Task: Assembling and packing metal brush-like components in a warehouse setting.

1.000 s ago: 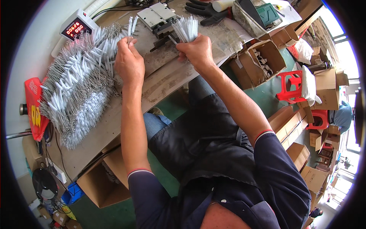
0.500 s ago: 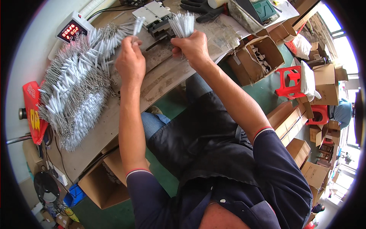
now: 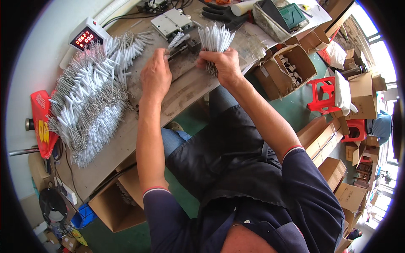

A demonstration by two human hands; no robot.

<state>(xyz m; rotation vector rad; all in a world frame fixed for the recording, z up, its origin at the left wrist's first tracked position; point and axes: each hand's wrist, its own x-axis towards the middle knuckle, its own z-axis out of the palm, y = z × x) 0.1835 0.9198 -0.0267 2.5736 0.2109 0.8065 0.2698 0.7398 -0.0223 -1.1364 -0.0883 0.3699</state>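
Note:
In my right hand (image 3: pixel 228 65) is a thick bundle of small wire brushes (image 3: pixel 216 37), closed round the twisted wire stems with the white bristle ends up. My left hand (image 3: pixel 156 78) pinches a few more wire brushes (image 3: pixel 179 40), their bristle ends tilted to the right beside the dark clamp part (image 3: pixel 193 45) of a small metal fixture (image 3: pixel 171 22). Whether these brushes touch the fixture I cannot tell. To the left of my left hand lies a large heap of the same brushes (image 3: pixel 90 90), with white bristles and looped wire stems.
Behind the heap stands a counter box (image 3: pixel 87 37) with a lit red display. A black glove (image 3: pixel 222 13) and a grey bin (image 3: pixel 276 23) are at the back. An open carton (image 3: pixel 291 63) stands right of the bench (image 3: pixel 103 168), near a red stool (image 3: pixel 322 95).
My left hand has moved right with its brushes, which now tilt beside the fixture's clamp. My right hand and its bundle have shifted slightly right. The counter's display has changed.

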